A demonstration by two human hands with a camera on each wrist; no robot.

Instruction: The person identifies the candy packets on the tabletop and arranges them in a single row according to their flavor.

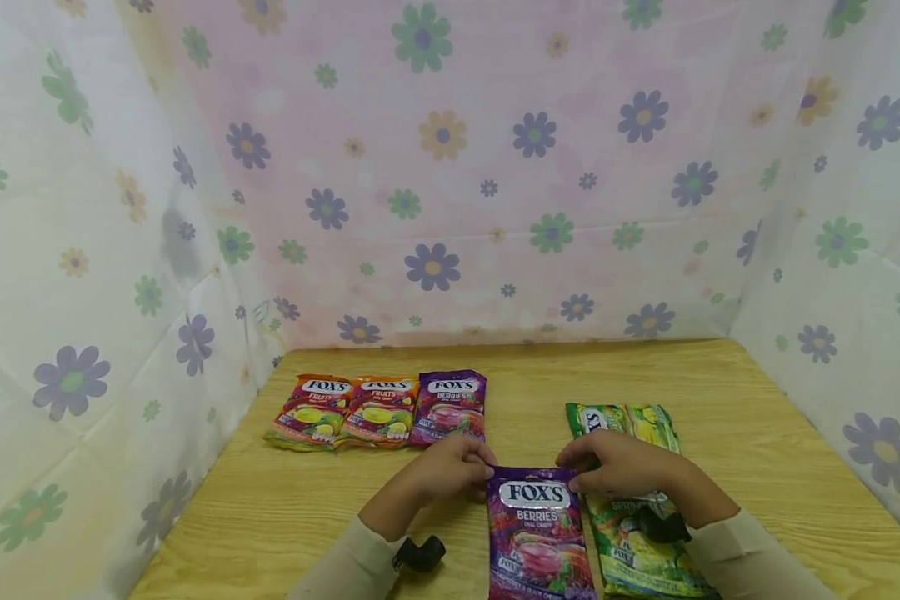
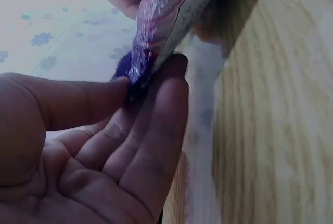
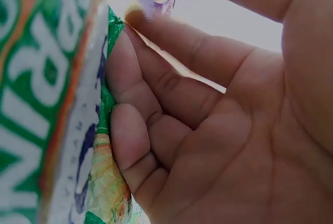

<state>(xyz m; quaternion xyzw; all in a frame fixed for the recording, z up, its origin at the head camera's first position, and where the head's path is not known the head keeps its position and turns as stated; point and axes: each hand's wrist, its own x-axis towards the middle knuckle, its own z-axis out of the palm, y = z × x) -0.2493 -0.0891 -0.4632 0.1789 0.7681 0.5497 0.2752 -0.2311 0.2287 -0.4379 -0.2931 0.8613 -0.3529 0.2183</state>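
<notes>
A purple bag of Fox's Berries candy [image 1: 537, 542] stands front side toward me near the table's front. My left hand [image 1: 450, 471] pinches its upper left corner between thumb and fingers; the left wrist view shows the bag's purple edge [image 2: 138, 73] in that grip. At the upper right corner, my right hand [image 1: 618, 467] holds the bag with thumb and fingertips. Under and beside the right hand lie green candy bags, one nearer [image 1: 641, 542] and one farther [image 1: 592, 417], partly hidden by the hand and wrist. Green wrapper [image 3: 106, 109] touches the right fingers in the right wrist view.
At the back left, two orange Fox's Fruits bags [image 1: 311, 414] and another purple Berries bag [image 1: 450, 408] lie in a row, edges meeting. The wooden table [image 1: 307, 508] is enclosed by flowered cloth walls [image 1: 487, 225] at the back and both sides.
</notes>
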